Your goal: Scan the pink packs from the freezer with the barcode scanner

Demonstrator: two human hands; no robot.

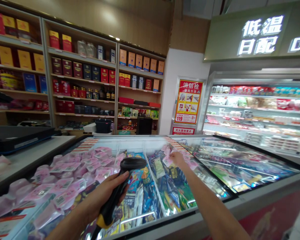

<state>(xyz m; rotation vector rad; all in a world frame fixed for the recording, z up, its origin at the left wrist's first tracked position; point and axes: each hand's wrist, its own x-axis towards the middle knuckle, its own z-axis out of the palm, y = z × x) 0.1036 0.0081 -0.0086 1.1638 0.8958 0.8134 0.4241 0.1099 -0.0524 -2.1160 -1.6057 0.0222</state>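
Observation:
My left hand (109,191) is wrapped around the handle of a black and yellow barcode scanner (132,163), its head pointing forward over the freezer. My right hand (178,158) reaches across the chest freezer (130,144), its fingers closed on a pink plastic pack (167,159) with a white label. More pink packs lie beyond and right of that hand. On the left, a large heap of similar pink packs (72,170) with barcode labels covers the goods. Below my hands, colourful ice-cream wrappers (141,180) fill the freezer's compartments.
A white divider (153,181) splits the freezer. Its dark-edged glass lid (230,160) covers the right side. At left stands a counter (35,150) with a black device (17,138). Shelves of boxed bottles (85,70) line the back; a lit refrigerated display (260,110) stands right.

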